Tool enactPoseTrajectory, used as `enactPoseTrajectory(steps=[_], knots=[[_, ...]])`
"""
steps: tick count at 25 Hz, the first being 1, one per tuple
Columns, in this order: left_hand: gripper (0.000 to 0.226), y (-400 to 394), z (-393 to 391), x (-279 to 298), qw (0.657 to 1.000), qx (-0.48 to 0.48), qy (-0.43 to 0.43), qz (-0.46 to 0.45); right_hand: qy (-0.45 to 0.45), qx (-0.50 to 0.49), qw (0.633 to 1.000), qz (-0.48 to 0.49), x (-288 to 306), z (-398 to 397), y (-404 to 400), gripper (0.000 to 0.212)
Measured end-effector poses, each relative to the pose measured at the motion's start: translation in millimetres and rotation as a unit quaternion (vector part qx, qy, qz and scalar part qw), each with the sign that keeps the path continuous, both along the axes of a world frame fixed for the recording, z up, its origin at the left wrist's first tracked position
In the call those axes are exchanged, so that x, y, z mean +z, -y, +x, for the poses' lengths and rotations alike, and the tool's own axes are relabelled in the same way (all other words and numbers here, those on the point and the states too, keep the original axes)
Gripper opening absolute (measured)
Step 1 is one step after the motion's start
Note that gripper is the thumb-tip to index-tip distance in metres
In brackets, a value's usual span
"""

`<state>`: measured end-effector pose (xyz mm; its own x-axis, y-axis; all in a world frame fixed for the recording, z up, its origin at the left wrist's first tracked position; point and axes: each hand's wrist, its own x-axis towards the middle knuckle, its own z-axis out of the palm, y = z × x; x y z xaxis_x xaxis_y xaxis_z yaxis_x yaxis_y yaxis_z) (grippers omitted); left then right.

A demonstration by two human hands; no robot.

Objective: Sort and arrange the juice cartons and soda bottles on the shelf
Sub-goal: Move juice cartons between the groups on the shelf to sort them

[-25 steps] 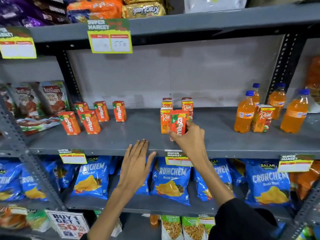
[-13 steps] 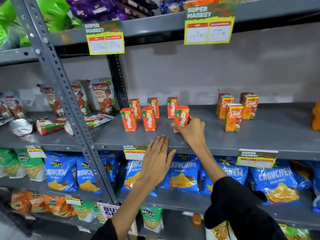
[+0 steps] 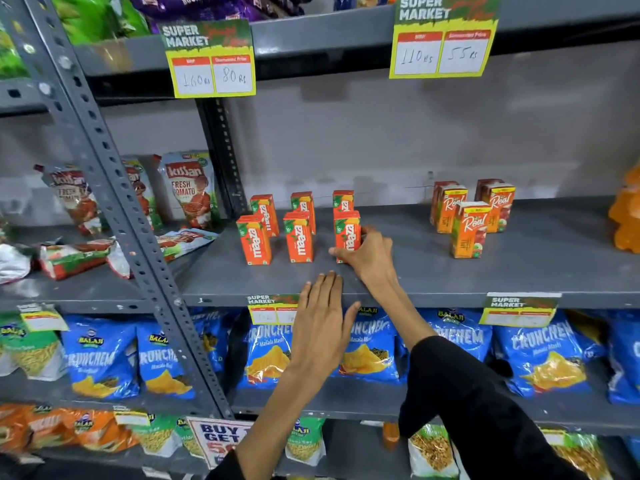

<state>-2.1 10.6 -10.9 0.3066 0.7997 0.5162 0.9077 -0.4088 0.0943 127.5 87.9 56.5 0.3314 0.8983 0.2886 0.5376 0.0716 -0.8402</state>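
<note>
While the right hand (image 3: 372, 259) grips the front Maaza carton (image 3: 347, 235), the left hand (image 3: 323, 327) rests open on the shelf (image 3: 450, 271). A careless release could topple it into the carton behind (image 3: 343, 201).

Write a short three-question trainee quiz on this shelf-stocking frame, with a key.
1. How many Maaza cartons stand in the group on the shelf?
2. True or false: the left hand is holding a carton.
3. Which carton does the right hand grip? A) front left B) front middle C) front right

Key
1. Six, in two rows of three.
2. False; it is flat and open at the shelf edge.
3. C, the front right Maaza carton; the Real cartons stand apart, untouched.
</note>
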Motion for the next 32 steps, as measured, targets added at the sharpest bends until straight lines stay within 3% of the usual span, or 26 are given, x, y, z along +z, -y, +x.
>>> enactPoseTrajectory(steps=[7, 9, 14, 21, 26, 32], knots=[[0.070, 7.6, 12.0, -0.4, 1.000, 0.022, -0.007, -0.005, -0.037, 0.027, 0.999, 0.014, -1.5, 12.6, 24.9, 0.089], [0.070, 21.0, 28.9, 1.3, 1.000, 0.011, -0.001, -0.001, -0.022, 0.020, 0.998, 0.053, -8.3, 38.1, 48.4, 0.081], [0.066, 53.2, 122.7, 8.0, 0.999, -0.041, 0.013, 0.013, -0.011, -0.034, 0.988, 0.150, -17.7, 147.4, 105.2, 0.049], [0.060, 90.9, 288.7, 17.2, 0.996, -0.069, 0.049, -0.004, 0.036, -0.150, 0.972, 0.179, -7.9, 347.0, 155.6, 0.050], [0.064, 93.4, 341.1, 20.0, 0.998, -0.052, 0.021, -0.016, 0.100, -0.289, 0.945, 0.116, -7.7, 451.4, 162.0, 0.062], [0.075, 87.7, 363.9, 16.9, 1.000, -0.008, 0.002, -0.019, 0.051, -0.248, 0.967, 0.027, 1.9, 496.2, 129.7, 0.076]])
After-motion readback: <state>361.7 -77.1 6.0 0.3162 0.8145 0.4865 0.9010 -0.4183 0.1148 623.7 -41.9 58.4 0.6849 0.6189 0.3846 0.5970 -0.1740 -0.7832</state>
